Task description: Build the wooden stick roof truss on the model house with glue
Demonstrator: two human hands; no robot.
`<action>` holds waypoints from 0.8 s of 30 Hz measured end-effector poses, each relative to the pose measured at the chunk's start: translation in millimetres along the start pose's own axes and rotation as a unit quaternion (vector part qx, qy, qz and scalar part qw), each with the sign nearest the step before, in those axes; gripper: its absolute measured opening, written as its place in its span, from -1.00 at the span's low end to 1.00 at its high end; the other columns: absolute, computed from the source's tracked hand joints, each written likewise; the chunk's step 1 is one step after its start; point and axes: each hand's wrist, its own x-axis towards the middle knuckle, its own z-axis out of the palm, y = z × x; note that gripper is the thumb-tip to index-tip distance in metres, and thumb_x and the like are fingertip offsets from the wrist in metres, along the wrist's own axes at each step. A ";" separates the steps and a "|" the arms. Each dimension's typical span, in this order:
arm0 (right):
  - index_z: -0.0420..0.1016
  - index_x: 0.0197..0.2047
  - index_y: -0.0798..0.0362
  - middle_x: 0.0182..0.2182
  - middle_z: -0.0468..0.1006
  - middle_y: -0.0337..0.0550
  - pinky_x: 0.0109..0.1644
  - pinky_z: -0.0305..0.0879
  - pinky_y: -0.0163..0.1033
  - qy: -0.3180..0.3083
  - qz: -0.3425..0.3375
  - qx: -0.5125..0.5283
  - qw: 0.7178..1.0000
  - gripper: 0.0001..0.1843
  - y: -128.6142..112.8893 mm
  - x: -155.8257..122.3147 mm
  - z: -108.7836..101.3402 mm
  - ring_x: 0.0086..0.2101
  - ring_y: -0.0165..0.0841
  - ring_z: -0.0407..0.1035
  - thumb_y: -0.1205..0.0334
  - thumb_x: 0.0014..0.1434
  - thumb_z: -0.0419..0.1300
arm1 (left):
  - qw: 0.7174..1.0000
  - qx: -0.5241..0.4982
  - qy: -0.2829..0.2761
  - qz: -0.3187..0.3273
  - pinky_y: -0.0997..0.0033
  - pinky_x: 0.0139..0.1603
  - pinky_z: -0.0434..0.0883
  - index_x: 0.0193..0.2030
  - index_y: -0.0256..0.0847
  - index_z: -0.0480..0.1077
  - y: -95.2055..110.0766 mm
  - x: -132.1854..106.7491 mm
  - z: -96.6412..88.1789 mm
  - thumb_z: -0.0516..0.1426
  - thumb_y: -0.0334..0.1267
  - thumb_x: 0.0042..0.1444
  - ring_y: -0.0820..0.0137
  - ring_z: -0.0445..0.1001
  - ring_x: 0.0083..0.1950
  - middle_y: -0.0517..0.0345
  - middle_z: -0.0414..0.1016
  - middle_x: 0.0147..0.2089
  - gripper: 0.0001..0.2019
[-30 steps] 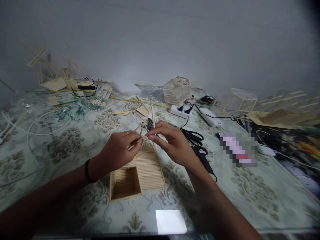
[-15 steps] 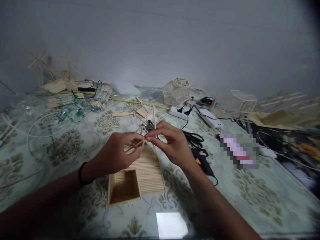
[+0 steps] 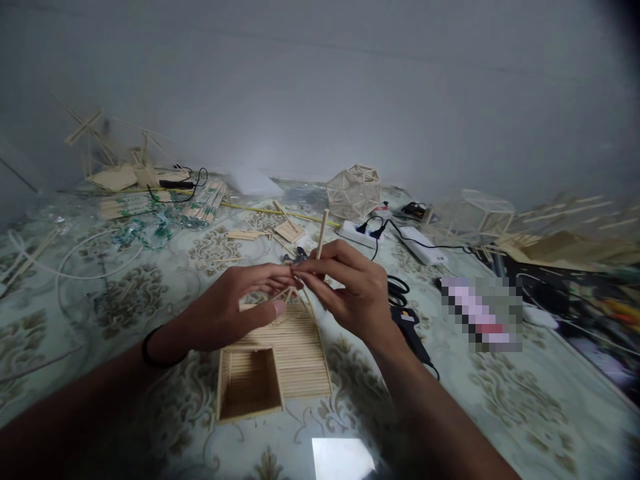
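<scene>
A small house made of wooden sticks (image 3: 280, 357) lies on the patterned table cover (image 3: 150, 287), with an open box part at its near left. My left hand (image 3: 240, 303) sits just above its far end, fingers pinched round thin sticks of the frame there. My right hand (image 3: 345, 283) is beside it, fingers closed on a single thin wooden stick (image 3: 321, 233) that points up and away. The two hands' fingertips nearly touch over the house's peak.
A black glue gun (image 3: 407, 320) and black scissors (image 3: 397, 290) lie right of my right hand. A white power strip (image 3: 357, 232) and a stick polyhedron (image 3: 354, 190) stand behind. Loose sticks and stick models crowd the far left (image 3: 125, 177) and far right (image 3: 550, 233).
My right hand has turned and raised the single stick so that it stands higher. My left hand has lowered its fingers closer to the house's far end.
</scene>
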 end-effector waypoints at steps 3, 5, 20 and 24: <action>0.63 -0.12 -0.01 -0.28 0.52 -0.16 -0.26 0.42 -0.22 0.009 0.001 0.000 1.000 -0.91 -1.0 3.8 3.8 -0.34 -0.35 0.43 0.37 0.39 0.31 | 0.994 -0.102 -0.006 -0.048 0.30 0.20 0.58 0.17 -0.17 0.60 1.7 4.9 -2.4 0.19 -0.19 0.37 0.20 0.68 0.18 0.01 0.71 0.16 -0.69; 0.59 -0.14 0.01 -0.29 0.48 -0.19 -0.24 0.40 -0.23 0.014 0.013 0.020 1.000 -0.91 -1.0 5.6 6.8 -0.33 -0.36 0.39 0.40 0.38 0.30 | 0.993 -0.106 0.018 -0.050 0.34 0.14 0.58 0.06 -0.19 0.65 2.3 10.5 -2.5 0.17 -0.16 0.40 0.23 0.70 0.10 0.03 0.76 0.05 -0.73; 0.55 -0.20 0.01 -0.32 0.47 -0.23 -0.22 0.33 -0.24 0.025 0.068 0.082 0.994 -0.90 4.1 13.2 -2.9 -0.30 -0.35 0.38 0.39 0.38 0.30 | 0.991 0.021 0.135 0.011 0.53 -0.11 0.60 -0.26 -0.13 0.72 15.2 40.0 -3.3 0.40 -0.32 0.13 0.41 0.72 -0.22 0.21 0.77 -0.27 -0.96; 0.56 -0.22 0.01 -0.34 0.50 -0.22 -0.22 0.33 -0.24 0.012 0.077 0.089 0.993 -0.89 5.3 15.9 -9.1 -0.29 -0.34 0.40 0.36 0.39 0.30 | 0.980 0.074 0.172 0.062 0.61 -0.11 0.59 -0.25 -0.09 0.72 24.6 41.6 -8.5 0.40 -0.34 0.17 0.47 0.71 -0.23 0.28 0.77 -0.26 -0.94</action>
